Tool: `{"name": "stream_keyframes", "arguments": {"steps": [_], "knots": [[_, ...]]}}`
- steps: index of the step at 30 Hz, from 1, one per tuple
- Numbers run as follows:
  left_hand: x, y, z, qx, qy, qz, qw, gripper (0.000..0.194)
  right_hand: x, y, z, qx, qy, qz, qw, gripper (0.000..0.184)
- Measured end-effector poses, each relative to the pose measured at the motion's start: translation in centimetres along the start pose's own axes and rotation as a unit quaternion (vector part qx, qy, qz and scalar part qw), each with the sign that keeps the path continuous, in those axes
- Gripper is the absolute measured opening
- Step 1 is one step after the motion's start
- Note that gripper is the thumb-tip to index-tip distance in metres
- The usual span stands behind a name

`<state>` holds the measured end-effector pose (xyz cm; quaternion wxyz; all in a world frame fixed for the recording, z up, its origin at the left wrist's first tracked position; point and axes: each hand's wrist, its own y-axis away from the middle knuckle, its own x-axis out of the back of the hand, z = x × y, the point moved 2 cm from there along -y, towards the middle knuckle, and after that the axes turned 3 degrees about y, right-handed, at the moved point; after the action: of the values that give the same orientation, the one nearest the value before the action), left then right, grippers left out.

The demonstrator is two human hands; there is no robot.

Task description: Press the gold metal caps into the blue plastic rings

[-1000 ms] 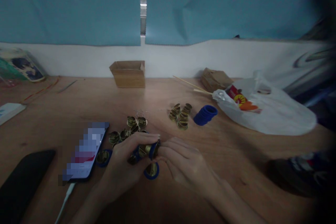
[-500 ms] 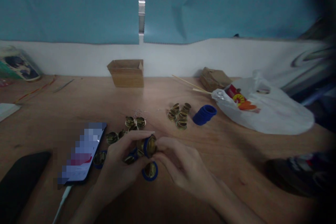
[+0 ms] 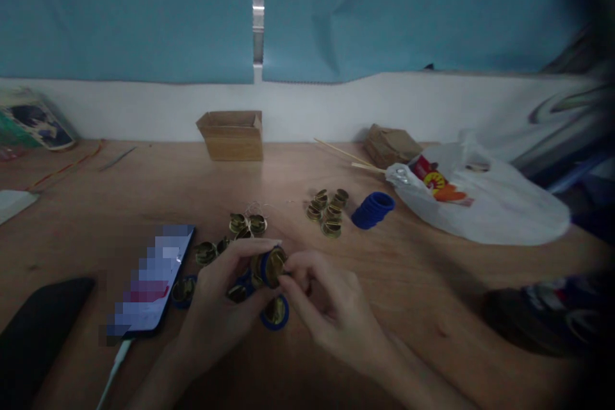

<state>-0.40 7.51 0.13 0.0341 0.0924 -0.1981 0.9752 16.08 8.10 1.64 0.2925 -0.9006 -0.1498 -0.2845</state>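
My left hand is closed around a round brass-coloured metal piece with a blue ring, its face turned to the right. The fingers of my right hand are pinched together at the right edge of that piece; what lies between the fingertips is too small to make out. Below the hands, another brass piece in a blue ring lies on the table. More ringed pieces sit to the left, partly behind my left hand. Several bare brass pieces lie just beyond it.
Further right are more brass pieces and a stack of blue rings. A phone with a cable lies left, beside a black object. At the back stand an open cardboard box and a white plastic bag. A dark bottle-like object lies right.
My right fingertips have shifted slightly at the edge of the held piece, showing more of its brass face. My left hand keeps its grip.
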Motion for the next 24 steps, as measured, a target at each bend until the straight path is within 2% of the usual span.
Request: {"name": "stream_keyframes", "arguments": {"steps": [4, 7, 14, 19, 24], "knots": [[-0.03, 0.22, -0.32, -0.036, -0.038, -0.014, 0.999, 0.045, -0.13, 0.27, -0.41, 0.099, 0.063, 0.014, 0.993, 0.012], [-0.02, 0.35, -0.46, -0.066, -0.072, -0.015, 0.995, 0.050, -0.24, 0.41, -0.59, 0.117, 0.080, 0.024, 0.990, 0.011], [-0.02, 0.31, -0.38, -0.095, -0.108, -0.013, 0.990, 0.049, -0.06, -0.07, -0.31, -0.014, -0.015, 0.015, 1.000, 0.005], [-0.12, 0.32, -0.35, -0.088, -0.116, -0.007, 0.989, 0.043, 0.00, -0.23, -0.21, -0.043, -0.055, 0.000, 0.998, 0.008], [-0.04, 0.37, -0.52, -0.074, -0.102, 0.003, 0.992, 0.042, 0.26, -0.35, -0.03, -0.067, -0.052, 0.014, 0.996, 0.008]]}}
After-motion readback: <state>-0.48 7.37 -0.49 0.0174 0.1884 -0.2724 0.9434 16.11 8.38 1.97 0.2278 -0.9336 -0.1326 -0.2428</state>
